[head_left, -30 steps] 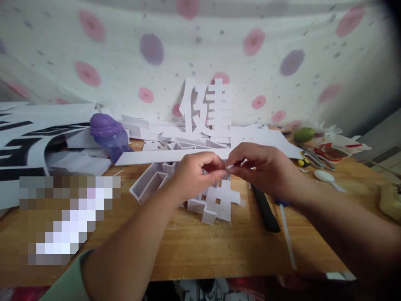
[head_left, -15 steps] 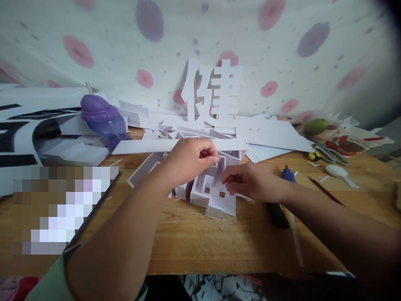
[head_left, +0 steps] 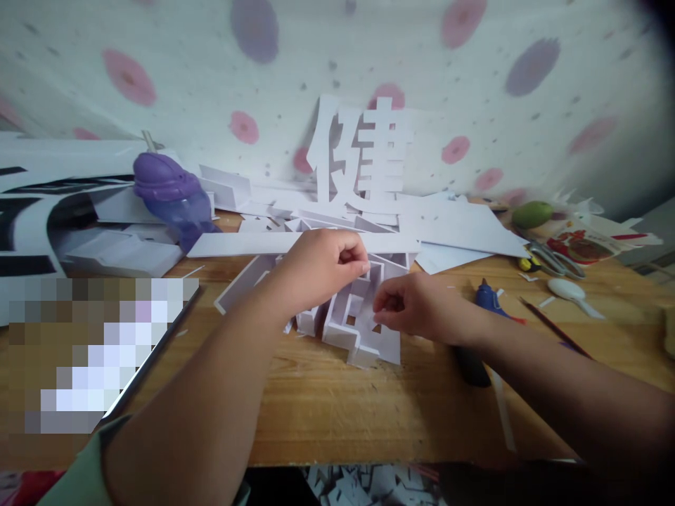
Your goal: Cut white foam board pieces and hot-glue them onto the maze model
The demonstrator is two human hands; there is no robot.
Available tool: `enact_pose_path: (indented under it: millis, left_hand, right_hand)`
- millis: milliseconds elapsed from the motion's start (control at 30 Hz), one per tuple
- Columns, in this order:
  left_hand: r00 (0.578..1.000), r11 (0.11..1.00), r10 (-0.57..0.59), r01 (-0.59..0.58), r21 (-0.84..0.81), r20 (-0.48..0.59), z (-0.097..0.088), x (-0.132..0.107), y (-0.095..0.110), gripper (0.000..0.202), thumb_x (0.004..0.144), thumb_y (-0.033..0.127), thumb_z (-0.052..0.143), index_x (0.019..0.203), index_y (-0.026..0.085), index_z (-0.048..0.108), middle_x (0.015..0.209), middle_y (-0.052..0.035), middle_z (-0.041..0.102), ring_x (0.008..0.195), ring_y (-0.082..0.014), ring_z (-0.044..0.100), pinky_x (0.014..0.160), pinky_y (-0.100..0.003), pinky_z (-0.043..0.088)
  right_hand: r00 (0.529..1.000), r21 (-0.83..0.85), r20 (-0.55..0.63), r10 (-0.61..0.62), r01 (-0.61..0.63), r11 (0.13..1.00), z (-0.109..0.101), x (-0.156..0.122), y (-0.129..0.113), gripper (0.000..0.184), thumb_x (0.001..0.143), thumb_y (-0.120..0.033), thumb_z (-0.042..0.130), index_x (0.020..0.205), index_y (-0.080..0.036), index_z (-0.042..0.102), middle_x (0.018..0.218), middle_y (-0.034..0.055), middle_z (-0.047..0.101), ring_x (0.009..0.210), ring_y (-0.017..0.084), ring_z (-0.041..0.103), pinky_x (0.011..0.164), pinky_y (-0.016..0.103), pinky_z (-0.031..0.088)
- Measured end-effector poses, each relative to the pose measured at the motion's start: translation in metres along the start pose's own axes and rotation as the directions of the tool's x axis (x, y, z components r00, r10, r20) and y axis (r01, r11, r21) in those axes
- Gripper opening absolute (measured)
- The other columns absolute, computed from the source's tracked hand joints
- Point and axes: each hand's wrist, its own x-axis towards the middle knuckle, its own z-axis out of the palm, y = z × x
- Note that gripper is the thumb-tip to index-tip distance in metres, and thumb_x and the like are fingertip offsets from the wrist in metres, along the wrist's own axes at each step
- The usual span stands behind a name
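Note:
On the table stands a white raised-wall character piece (head_left: 363, 330) of card or foam board, with square openings in its base. My left hand (head_left: 332, 260) reaches over its far part, thumb and fingers pinched together beside a thin upright wall; what lies between the fingertips is hidden. A long white strip (head_left: 237, 244) runs crosswise behind this hand. My right hand (head_left: 411, 306) is at the piece's right side, its fingers curled and closed near the base. Whatever it grips cannot be made out. Another walled white piece (head_left: 245, 284) is partly hidden behind my left forearm.
A flat cut-out character (head_left: 382, 154) leans against the patterned curtain. To the right lie a blue glue gun (head_left: 488, 296), a pencil (head_left: 553, 327), a white spoon (head_left: 567, 288) and scissors (head_left: 562, 261). A purple bottle (head_left: 171, 193) stands left, above a blurred-out screen (head_left: 105, 351).
The view has shifted slightly. My right hand's fingers have curled in more tightly beside the piece. My left hand keeps its place over it.

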Motion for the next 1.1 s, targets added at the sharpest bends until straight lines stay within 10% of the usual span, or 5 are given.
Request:
enact_pose_path:
  millis: [1100]
  left_hand:
    - [0.998,1.0,-0.011,0.011,-0.009,-0.064,-0.007,-0.002,0.003,0.013,0.077,0.018,0.057,0.064,0.02,0.061,0.06,0.0046,0.06,0.057,-0.0097,0.051,0.054,-0.025,0.039]
  right_hand:
    - [0.97,0.137,-0.239,0.041,-0.008,0.991,0.033,-0.003,0.008,0.025,0.078,-0.048,0.067,0.072,-0.024,0.065,0.061,-0.0012,0.063,0.054,0.013,0.056,0.049,0.024,0.041]
